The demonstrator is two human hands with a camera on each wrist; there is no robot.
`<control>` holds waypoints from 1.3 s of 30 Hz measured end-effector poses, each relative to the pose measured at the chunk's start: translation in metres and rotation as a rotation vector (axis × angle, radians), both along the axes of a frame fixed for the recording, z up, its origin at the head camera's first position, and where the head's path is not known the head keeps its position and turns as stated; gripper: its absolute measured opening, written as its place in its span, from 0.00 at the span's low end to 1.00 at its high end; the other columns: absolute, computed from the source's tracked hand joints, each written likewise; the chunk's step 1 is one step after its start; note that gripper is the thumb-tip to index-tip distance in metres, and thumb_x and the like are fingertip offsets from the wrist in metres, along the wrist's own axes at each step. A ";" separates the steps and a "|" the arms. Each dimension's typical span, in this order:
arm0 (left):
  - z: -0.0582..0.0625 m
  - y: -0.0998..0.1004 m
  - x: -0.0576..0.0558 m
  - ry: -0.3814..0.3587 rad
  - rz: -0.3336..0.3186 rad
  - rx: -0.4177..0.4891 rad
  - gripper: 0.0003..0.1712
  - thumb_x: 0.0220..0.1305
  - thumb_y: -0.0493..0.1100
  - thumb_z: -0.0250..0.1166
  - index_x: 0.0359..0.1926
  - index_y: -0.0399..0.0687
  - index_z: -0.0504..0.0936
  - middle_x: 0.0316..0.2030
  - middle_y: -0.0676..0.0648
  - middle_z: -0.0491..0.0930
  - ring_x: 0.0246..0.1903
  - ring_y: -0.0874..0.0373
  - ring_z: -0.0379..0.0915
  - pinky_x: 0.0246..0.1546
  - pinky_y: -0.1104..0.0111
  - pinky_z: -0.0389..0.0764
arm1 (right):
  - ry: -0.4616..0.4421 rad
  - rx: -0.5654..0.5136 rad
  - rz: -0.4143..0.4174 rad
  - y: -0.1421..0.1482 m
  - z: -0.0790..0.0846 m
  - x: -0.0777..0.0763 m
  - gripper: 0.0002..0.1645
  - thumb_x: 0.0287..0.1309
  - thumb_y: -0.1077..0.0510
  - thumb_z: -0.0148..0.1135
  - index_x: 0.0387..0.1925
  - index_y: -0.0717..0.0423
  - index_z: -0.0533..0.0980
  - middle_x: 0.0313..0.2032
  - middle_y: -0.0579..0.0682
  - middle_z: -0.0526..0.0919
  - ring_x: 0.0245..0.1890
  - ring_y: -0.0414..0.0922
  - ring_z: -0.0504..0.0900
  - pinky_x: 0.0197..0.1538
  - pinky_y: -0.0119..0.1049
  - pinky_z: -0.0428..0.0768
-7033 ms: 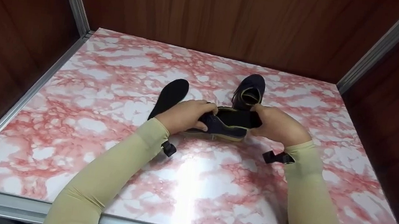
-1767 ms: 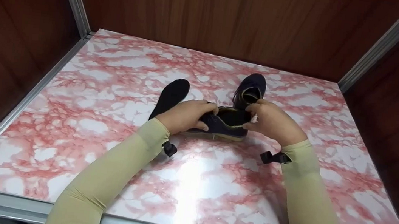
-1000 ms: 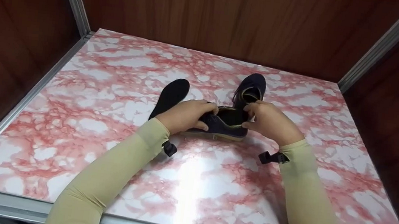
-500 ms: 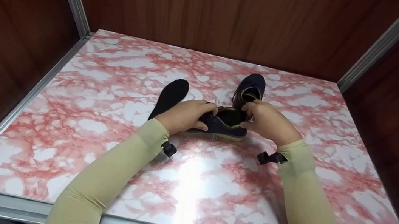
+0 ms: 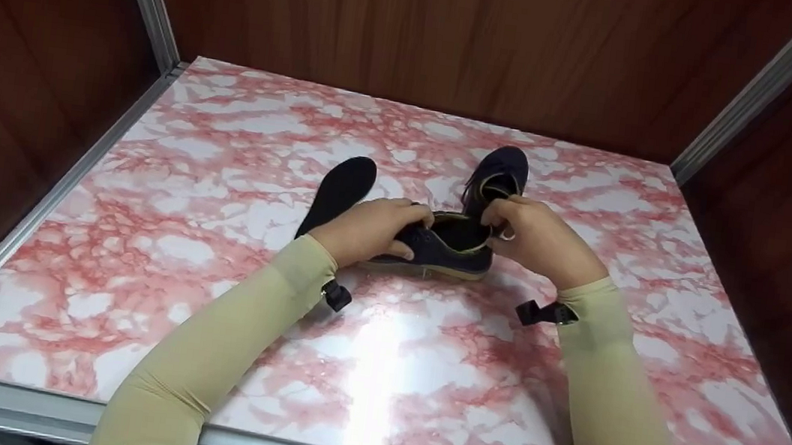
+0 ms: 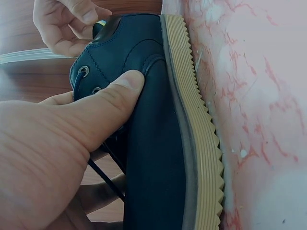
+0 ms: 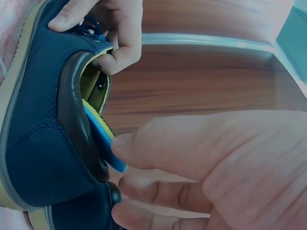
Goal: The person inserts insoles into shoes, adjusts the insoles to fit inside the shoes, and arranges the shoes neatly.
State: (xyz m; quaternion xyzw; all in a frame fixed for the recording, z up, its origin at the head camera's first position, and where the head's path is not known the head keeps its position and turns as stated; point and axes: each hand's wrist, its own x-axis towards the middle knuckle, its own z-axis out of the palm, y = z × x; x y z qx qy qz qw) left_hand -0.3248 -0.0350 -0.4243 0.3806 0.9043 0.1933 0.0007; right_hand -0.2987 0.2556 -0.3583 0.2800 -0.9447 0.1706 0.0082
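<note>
A navy lace-up shoe (image 5: 448, 261) lies sole down, toe to the left, heel to the right. My left hand (image 5: 369, 227) grips its front from above; in the left wrist view the thumb (image 6: 127, 81) presses the side near the eyelets. An insole (image 7: 103, 136), blue underneath with a yellow edge, sits partly in the shoe, its heel end tilted up past the collar. My right hand (image 5: 541, 240) pinches that end between thumb and fingers at the heel. The insole's front part is hidden inside the shoe.
Another navy shoe (image 5: 508, 162) stands just behind, close to the right fingers. A black insole (image 5: 344, 186) lies left of the held shoe, partly behind the left hand. Wooden panels (image 5: 420, 29) bound the red-and-white marbled tabletop (image 5: 235, 180) on three sides.
Over the last seconds the insole has gone deeper into the shoe, moving left with my right hand. In the last half second the right fingers shift slightly; the left hand stays put.
</note>
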 end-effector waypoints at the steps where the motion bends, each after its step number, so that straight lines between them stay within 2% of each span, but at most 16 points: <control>1: 0.000 0.000 0.000 0.003 0.000 -0.003 0.29 0.70 0.56 0.74 0.68 0.58 0.76 0.63 0.50 0.83 0.63 0.51 0.83 0.67 0.55 0.82 | 0.001 -0.005 0.007 0.000 0.000 0.000 0.13 0.63 0.67 0.75 0.49 0.61 0.85 0.46 0.59 0.89 0.46 0.55 0.87 0.52 0.51 0.87; 10: 0.001 0.000 0.000 0.003 0.000 0.010 0.29 0.69 0.55 0.75 0.67 0.58 0.77 0.62 0.49 0.84 0.63 0.51 0.83 0.66 0.54 0.82 | 0.012 -0.021 0.019 0.000 -0.003 -0.001 0.10 0.62 0.69 0.75 0.44 0.58 0.87 0.46 0.56 0.89 0.46 0.55 0.88 0.51 0.49 0.86; 33: 0.004 0.000 0.002 0.003 -0.006 0.015 0.29 0.70 0.55 0.75 0.67 0.57 0.76 0.63 0.49 0.83 0.62 0.50 0.83 0.67 0.53 0.81 | 0.044 0.004 -0.011 -0.006 -0.008 -0.003 0.07 0.62 0.66 0.77 0.43 0.58 0.89 0.45 0.54 0.89 0.44 0.53 0.88 0.51 0.50 0.88; 39: 0.002 0.000 0.002 0.007 0.001 0.006 0.30 0.70 0.55 0.75 0.67 0.57 0.77 0.63 0.49 0.84 0.63 0.50 0.83 0.67 0.53 0.81 | 0.060 -0.002 -0.005 -0.008 -0.009 -0.003 0.07 0.60 0.68 0.77 0.41 0.60 0.90 0.44 0.55 0.90 0.45 0.54 0.89 0.52 0.50 0.88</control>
